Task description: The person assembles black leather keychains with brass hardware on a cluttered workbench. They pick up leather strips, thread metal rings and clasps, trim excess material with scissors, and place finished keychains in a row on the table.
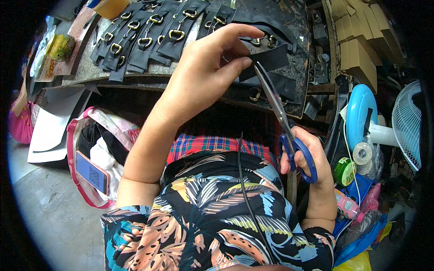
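Observation:
My left hand (pixel 203 67) is raised over the work table, its thumb and fingers pinching a black strap (pixel 272 58) that looks like leather. The strap juts out to the right of the fingertips. My right hand (pixel 312 149) grips scissors (pixel 279 108) by their blue handles. Their long blades point up and away, nearly together, with the tips beside the strap close to my left thumb. Whether the blades touch the strap I cannot tell. More black straps (pixel 140 45) with gold-coloured horsebit-shaped buckles lie in rows on the table behind my left hand.
The worn table (pixel 72 81) spans the far side. Cardboard boxes (pixel 359 58) are stacked at right, above a blue-and-white fan (pixel 361 113) and a tape roll (pixel 362 153). A pink-edged bag (pixel 74 167) holding a phone (pixel 92 172) stands at left. A black cord (pixel 246 194) hangs across my front.

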Available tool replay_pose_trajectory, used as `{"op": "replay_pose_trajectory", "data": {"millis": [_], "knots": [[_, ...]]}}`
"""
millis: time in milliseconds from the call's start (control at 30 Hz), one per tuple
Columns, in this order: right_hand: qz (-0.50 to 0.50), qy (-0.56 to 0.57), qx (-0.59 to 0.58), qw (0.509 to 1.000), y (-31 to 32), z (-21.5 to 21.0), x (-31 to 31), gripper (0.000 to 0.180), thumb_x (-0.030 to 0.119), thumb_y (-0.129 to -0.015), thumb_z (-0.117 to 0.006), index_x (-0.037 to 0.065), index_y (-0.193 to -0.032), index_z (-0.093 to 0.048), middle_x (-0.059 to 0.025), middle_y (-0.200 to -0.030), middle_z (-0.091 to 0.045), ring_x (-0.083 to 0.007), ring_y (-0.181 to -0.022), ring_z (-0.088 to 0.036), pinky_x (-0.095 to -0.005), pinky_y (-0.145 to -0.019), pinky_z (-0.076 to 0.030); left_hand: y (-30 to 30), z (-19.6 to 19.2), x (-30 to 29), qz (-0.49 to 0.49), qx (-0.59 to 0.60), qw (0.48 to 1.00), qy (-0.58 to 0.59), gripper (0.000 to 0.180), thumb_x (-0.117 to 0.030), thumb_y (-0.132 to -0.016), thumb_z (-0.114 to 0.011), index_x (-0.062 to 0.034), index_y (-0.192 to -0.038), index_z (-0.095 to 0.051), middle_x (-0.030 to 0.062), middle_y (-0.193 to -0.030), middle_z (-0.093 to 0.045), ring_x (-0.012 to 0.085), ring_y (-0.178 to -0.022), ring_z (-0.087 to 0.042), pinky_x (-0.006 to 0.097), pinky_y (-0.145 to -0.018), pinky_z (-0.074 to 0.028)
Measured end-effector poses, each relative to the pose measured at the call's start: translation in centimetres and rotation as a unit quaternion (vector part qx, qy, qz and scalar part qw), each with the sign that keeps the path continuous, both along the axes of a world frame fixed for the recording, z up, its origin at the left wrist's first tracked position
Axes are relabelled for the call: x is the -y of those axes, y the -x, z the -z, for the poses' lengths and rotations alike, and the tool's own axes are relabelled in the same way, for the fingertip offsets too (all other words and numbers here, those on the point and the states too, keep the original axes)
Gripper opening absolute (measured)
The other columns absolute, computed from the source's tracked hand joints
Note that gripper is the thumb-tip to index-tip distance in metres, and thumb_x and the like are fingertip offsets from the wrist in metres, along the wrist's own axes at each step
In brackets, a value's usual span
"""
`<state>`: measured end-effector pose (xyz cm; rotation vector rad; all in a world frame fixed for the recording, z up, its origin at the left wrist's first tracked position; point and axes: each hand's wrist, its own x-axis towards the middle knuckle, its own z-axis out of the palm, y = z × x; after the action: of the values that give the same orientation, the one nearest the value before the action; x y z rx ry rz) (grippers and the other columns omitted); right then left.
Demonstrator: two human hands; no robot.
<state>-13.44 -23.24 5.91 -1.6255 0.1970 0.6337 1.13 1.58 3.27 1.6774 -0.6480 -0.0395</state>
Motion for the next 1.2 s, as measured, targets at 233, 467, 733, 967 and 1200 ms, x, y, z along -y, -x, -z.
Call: {"op": "replay_pose_trajectory", "data": {"millis": [233, 467, 733, 967, 1200], "knots": [[0.017, -0.092, 0.024, 0.995, 0.5, 1.4, 0.1, 0.049, 0.035, -0.089, -0.083, -0.001, -0.107, -0.055, -0.0046, -0.076, -0.065, -0.0102, -0.066, -0.066, -0.0220, -0.060, -0.050, -0.3, 0.0, 0.0, 0.034, -0.155, 0.983, 0.094, 0.037, -0.008, -0.095, -0.071, -0.0024, -0.131, -0.064, 0.0023, -0.095, -0.069, 0.0075, -0.078, -0.065, 0.023, -0.061, -0.058], [0.020, -0.066, 0.020, 0.997, 0.7, 1.7, 0.7, 0.040, 0.023, -0.088, -0.083, -0.001, -0.105, -0.056, -0.0023, -0.078, -0.063, -0.0094, -0.065, -0.066, -0.0218, -0.058, -0.051, -0.3, 0.0, 0.0, 0.037, -0.203, 0.970, 0.127, 0.036, -0.007, -0.094, -0.072, 0.0002, -0.128, -0.065, 0.0024, -0.089, -0.069, 0.0074, -0.072, -0.065, 0.022, -0.060, -0.056], [0.038, -0.064, 0.016, 0.997, 1.0, 2.0, 0.4, 0.030, 0.015, -0.091, -0.079, 0.001, -0.103, -0.056, -0.0007, -0.076, -0.062, -0.0074, -0.061, -0.063, -0.0213, -0.055, -0.050, -0.2, -0.5, 0.1, 0.032, -0.178, 0.978, 0.105, 0.032, -0.001, -0.092, -0.070, 0.0019, -0.124, -0.067, 0.0045, -0.086, -0.072, 0.0077, -0.068, -0.065, 0.022, -0.059, -0.055], [0.021, -0.029, 0.034, 0.999, 1.1, 2.2, 0.5, 0.031, 0.016, -0.090, -0.080, 0.001, -0.101, -0.056, -0.0008, -0.074, -0.062, -0.0071, -0.062, -0.063, -0.0211, -0.055, -0.050, 0.1, -0.7, 0.1, 0.025, -0.131, 0.988, 0.071, 0.034, -0.001, -0.092, -0.072, 0.0005, -0.125, -0.068, 0.0054, -0.090, -0.074, 0.0070, -0.072, -0.066, 0.021, -0.063, -0.054], [0.041, -0.013, 0.028, 0.999, 1.2, 2.5, 0.1, 0.041, 0.033, -0.088, -0.082, 0.002, -0.096, -0.056, -0.0005, -0.071, -0.060, -0.0071, -0.056, -0.060, -0.0201, -0.051, -0.047, 0.4, -0.8, 0.2, 0.018, -0.134, 0.988, 0.075, 0.034, -0.001, -0.092, -0.071, -0.0005, -0.126, -0.068, 0.0042, -0.090, -0.074, 0.0054, -0.072, -0.065, 0.020, -0.063, -0.053]]}}
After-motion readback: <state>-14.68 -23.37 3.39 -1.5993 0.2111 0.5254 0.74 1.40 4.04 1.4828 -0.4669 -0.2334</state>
